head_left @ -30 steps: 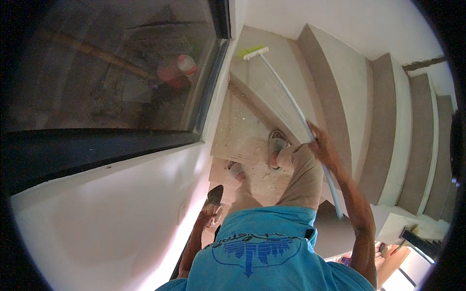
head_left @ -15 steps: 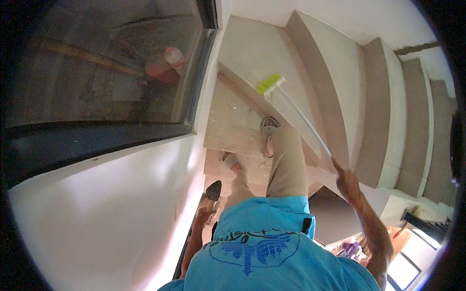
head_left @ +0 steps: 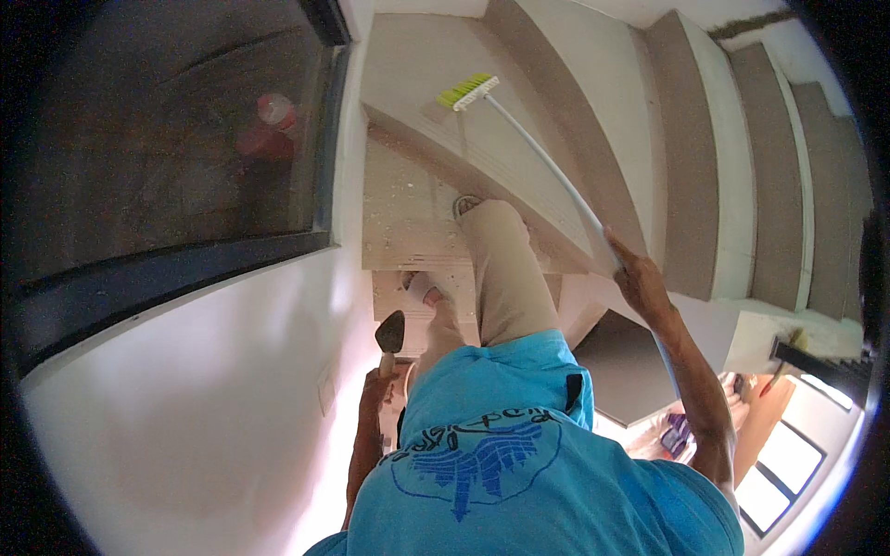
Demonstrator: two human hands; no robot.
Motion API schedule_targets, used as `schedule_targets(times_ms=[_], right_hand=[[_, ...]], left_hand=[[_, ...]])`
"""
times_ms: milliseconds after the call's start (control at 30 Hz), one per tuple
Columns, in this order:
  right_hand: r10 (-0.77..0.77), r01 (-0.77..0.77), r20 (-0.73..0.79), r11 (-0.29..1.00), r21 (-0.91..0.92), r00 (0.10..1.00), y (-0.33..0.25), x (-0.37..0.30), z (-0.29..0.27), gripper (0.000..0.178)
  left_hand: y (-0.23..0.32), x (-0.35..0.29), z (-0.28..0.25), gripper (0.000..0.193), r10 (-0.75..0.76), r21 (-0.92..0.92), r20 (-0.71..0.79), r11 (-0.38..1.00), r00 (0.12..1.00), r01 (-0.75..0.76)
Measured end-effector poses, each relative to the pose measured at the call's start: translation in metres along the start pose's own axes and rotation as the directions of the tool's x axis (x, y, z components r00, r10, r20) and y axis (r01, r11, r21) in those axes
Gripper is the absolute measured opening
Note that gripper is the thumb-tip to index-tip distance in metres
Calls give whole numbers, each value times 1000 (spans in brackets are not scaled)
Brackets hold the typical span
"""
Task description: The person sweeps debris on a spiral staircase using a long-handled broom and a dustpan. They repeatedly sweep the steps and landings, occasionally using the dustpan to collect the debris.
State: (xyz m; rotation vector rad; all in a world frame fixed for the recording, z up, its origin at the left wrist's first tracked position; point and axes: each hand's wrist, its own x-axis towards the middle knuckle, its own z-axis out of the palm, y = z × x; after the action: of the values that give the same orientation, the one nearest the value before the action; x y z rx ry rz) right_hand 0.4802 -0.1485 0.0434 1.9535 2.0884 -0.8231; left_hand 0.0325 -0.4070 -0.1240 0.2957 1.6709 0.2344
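Note:
My right hand [head_left: 642, 278] is closed round the white handle of a broom [head_left: 542, 153]. The broom's head, with lime-green bristles and a white block, is over the pale tread of a wedge-shaped stair [head_left: 417, 65], back from its front edge; whether the bristles touch is hard to tell. Low at my left side, my left hand [head_left: 375, 385] grips the handle of a trowel [head_left: 390, 332], its dark pointed blade facing up and away. My sandalled feet are on the lower steps [head_left: 408, 199], which are strewn with pale crumbs and dust.
More stairs [head_left: 681, 148] curve up to the right. On the left a white wall [head_left: 185, 417] carries a dark-framed window [head_left: 176, 148]. A dark panel [head_left: 623, 371] lies below the stairs at right, near a purple item [head_left: 677, 434] and a black bristled object [head_left: 820, 366].
The broom head has moved farther up the tread, away from the step's front edge. My view has shifted slightly right. Both hands keep their grips.

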Motion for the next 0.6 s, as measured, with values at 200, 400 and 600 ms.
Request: schedule_targets(times_ms=[200,400,600], right_hand=[[54,-51,31,996,-74,998,36,-46,57,71],[263,-253,141,964,-85,954,63,-244,88,76],[354,-365,107,924,110,929,49,-299,64,74]], left_hand=[[9,13,-11,29,-74,111,7,991,997,73],[18,26,-11,30,-12,78,-19,997,1000,13],[37,33,-4,32,-36,61,9,998,999,35]])
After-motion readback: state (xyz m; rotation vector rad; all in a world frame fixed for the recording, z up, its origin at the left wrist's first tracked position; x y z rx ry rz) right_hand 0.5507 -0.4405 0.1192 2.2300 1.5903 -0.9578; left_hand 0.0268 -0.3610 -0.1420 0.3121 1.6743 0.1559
